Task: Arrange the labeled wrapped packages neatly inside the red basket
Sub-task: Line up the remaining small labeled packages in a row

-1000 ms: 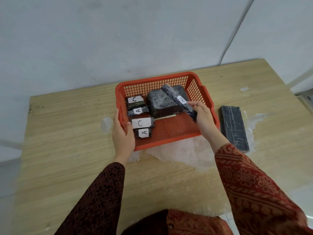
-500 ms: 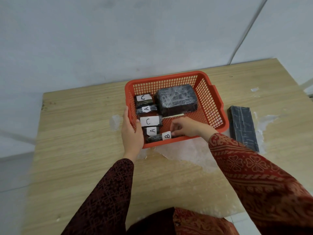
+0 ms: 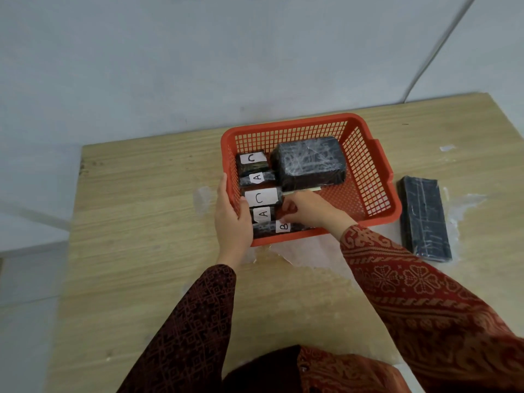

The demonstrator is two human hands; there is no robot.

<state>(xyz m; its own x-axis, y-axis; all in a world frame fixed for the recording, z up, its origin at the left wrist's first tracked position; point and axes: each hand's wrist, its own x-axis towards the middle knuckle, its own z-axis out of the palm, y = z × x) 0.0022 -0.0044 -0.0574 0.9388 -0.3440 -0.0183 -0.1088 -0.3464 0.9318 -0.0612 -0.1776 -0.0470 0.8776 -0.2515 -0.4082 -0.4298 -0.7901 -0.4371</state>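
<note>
Five labeled small packages line the red basket's (image 3: 368,171) left side, a big wrapped block (image 3: 309,163) beside them (one long dark package (image 3: 424,219) waits on the counter (image 3: 141,208)). Right hand (image 3: 309,211) pinches the B package (image 3: 272,228) at the front wall, grip nearly closed; left hand (image 3: 231,219) clasps the basket's rim.

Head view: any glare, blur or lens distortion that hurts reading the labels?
Head view: soft, even light with no hard shadows; plastic wrap on the large package glints, but no glare covers the labels; the B label reads clearly beside the right hand; wide-angle bending shows on the table edges and the wall cable.
</note>
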